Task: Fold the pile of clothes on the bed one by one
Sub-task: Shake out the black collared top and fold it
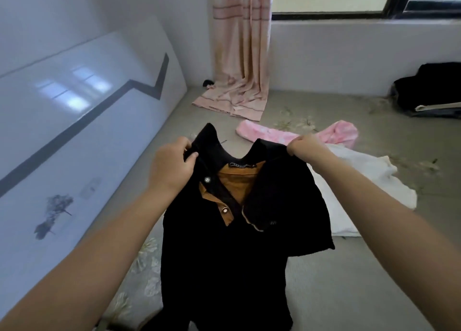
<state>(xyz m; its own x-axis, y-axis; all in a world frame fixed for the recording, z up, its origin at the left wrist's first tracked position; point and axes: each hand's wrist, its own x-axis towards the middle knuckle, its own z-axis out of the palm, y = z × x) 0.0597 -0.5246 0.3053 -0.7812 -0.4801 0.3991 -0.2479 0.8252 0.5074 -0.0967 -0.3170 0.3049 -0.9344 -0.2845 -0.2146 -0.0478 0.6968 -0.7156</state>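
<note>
While the left hand (172,163) and the right hand (303,146) each pinch a shoulder of the black polo shirt (237,231) above the bed (374,268), no fold is made; the pink garment (299,133), the white garment (361,181) and the dark pile (429,91) lie unfolded, it seems.

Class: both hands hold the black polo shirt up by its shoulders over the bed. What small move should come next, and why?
Probably lower the black polo shirt flat onto the bed. The left hand and right hand pinch its shoulders, and it hangs unfolded, so folding needs a surface.
</note>
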